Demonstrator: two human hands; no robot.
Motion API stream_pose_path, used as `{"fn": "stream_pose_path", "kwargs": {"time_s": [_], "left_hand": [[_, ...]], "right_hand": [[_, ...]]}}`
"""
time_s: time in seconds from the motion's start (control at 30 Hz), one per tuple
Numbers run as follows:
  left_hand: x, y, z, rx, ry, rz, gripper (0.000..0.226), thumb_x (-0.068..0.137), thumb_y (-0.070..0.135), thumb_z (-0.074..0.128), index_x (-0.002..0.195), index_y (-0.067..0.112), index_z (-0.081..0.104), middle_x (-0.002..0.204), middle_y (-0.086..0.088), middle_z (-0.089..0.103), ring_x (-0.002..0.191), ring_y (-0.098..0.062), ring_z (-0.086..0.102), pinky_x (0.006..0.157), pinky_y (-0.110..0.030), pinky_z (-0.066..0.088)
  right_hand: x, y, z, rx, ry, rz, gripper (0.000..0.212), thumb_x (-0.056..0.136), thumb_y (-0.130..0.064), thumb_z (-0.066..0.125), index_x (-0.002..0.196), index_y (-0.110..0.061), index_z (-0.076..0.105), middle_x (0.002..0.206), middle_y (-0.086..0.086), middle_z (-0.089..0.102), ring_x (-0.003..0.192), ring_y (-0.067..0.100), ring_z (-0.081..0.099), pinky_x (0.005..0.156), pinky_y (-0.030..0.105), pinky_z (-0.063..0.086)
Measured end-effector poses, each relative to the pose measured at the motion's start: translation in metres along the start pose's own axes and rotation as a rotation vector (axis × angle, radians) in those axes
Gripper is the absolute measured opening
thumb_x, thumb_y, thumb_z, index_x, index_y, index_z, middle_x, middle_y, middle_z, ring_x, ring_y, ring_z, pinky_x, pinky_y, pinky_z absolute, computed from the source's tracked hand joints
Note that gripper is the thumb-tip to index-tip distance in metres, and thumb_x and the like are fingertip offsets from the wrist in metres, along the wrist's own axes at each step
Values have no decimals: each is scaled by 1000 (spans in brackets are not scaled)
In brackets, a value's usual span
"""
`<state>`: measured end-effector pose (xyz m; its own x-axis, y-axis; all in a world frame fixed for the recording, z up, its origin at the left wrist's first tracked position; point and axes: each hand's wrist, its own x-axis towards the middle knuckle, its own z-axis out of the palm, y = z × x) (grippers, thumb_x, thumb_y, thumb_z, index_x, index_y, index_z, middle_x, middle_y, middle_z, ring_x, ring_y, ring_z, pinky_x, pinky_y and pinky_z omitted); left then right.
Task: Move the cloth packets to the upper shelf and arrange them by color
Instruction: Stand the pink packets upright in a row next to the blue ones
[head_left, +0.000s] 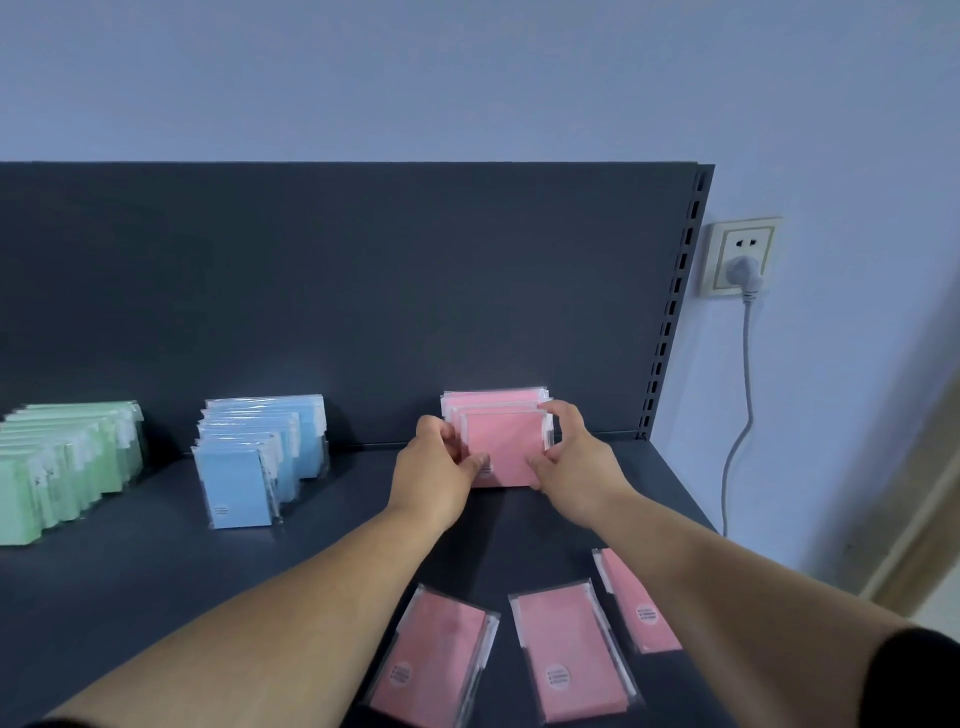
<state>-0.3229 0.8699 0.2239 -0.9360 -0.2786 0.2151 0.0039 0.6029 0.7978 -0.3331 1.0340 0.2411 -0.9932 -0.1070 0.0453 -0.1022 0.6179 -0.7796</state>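
- Dark grey shelf (156, 571) runs across the view, backed by a matching upright back panel (311, 286), with a pale lavender wall (467, 78) above and to the right.
- At the far left, the green packets (62, 462) stand on edge in a row that runs from the back panel toward the front, partly cut off by the frame edge.
- Right of them, with a gap between, the blue packets (260, 457) stand the same way in their own row, the front one showing a round label near its lower corner.
- The left hand (436, 473) reaches in from below, its fingers curled round the left edge of the pink stack (501, 441) and its thumb on the front face.
- That pink stack stands upright against the back panel, well apart from the blue row, with its packets slightly uneven.
- The right hand (576, 457) pinches the stack's right edge, forefinger over the upper corner and thumb at the lower corner.
- Nearer the front edge, under the forearms, three loose pink packets lie flat: a left one (434, 660), a middle one (569, 654), and a right one (636, 603) partly hidden by the right forearm.
- A slotted upright (675, 312) ends the back panel on the right.
- Beyond it, a wall socket (740, 254) holds a grey plug (744, 267), and its cable (745, 389) hangs down the wall.
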Motion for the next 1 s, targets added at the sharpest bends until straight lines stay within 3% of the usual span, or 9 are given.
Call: {"fn": "stream_pose_path", "kwargs": {"time_s": [0.1,0.23,0.37,0.5,0.57,0.63,0.7,0.83,1.0], "left_hand": [[3,-2,-1,-18,-36,-14,34,83,32,72,100,20,45,84,13,56,80,-7,54,58,-10,32],[0,-4,-11,20,-96,-23,46,77,43,75,101,22,43,90,12,55,80,-3,51,59,-13,33],[-9,3,-29,113,-198,-1,46,69,51,79,93,23,51,89,13,56,81,-3,55,63,-20,42],[-23,23,-57,285,-681,-61,53,55,50,87,92,23,60,93,2,66,79,-12,64,68,-28,55],[-31,31,-69,509,-898,-48,57,53,52,87,95,25,58,98,6,62,81,-11,63,62,-23,53],[-38,35,-73,732,-983,0,60,51,55,87,94,29,54,101,9,58,83,-12,63,62,-22,50],[-44,35,-71,866,-953,57,64,49,58,86,95,30,51,99,11,56,86,-13,60,64,-25,46],[-47,29,-56,792,-771,103,64,50,62,83,94,28,52,95,11,52,84,-12,52,61,-26,39],[-43,19,-43,580,-486,114,53,55,64,80,85,33,49,96,13,51,88,-10,52,72,-26,41]], "right_hand": [[2,1,-4,14,-37,3,55,96,-17,50,141,-37,24,96,10,69,81,22,66,58,25,47],[1,6,-13,-11,-32,-5,59,88,-16,60,138,-30,30,90,4,72,84,17,67,65,21,50],[-3,7,-20,-83,-31,47,46,77,-25,74,116,-21,49,87,-2,71,82,16,66,75,30,55],[-15,-2,-34,-408,-301,49,41,59,-48,88,86,-28,63,86,-11,64,83,9,60,67,23,46],[-21,-8,-43,-574,-429,77,55,51,-60,86,89,-26,66,92,-7,66,82,7,58,69,23,44],[-27,-14,-51,-730,-531,88,87,41,-73,80,107,-18,66,108,4,66,88,14,61,78,27,45],[-31,-17,-55,-860,-607,88,100,32,-80,74,114,-23,61,116,-3,64,102,18,61,91,32,47],[-40,-15,-51,-908,-634,72,85,35,-75,80,105,-39,47,105,-16,51,101,17,53,90,36,46],[-41,0,-48,-697,-359,26,74,57,-65,81,114,-27,53,110,-10,54,101,16,52,88,32,47]]}}
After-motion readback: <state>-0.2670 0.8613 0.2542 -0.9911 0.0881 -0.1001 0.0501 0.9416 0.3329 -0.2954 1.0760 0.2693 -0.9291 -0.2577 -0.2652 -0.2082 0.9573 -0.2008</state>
